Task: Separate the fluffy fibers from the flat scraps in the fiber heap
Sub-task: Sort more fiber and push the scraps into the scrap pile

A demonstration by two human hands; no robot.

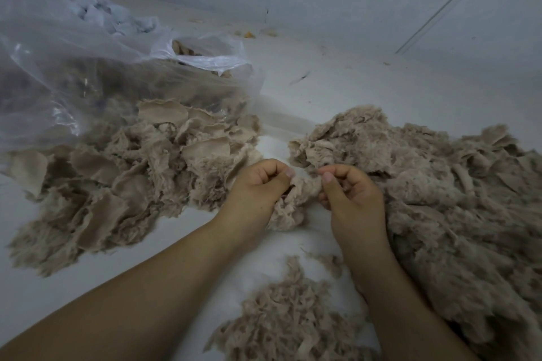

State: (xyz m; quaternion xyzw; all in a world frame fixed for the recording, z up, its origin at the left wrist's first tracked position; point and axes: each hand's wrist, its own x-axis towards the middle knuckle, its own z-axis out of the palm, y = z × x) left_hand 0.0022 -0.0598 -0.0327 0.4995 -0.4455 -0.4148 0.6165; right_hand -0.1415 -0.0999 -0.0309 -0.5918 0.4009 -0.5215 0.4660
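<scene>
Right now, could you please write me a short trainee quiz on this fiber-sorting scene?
1. True or false: both hands grip the same fiber clump.
2. Which pile shows the most flat scraps? A) the left pile B) the right pile C) the near pile
3. Fill in: behind the left pile lies a clear plastic ____.

Key:
1. True: the left hand and right hand each pinch it with curled fingers.
2. A
3. bag
</scene>
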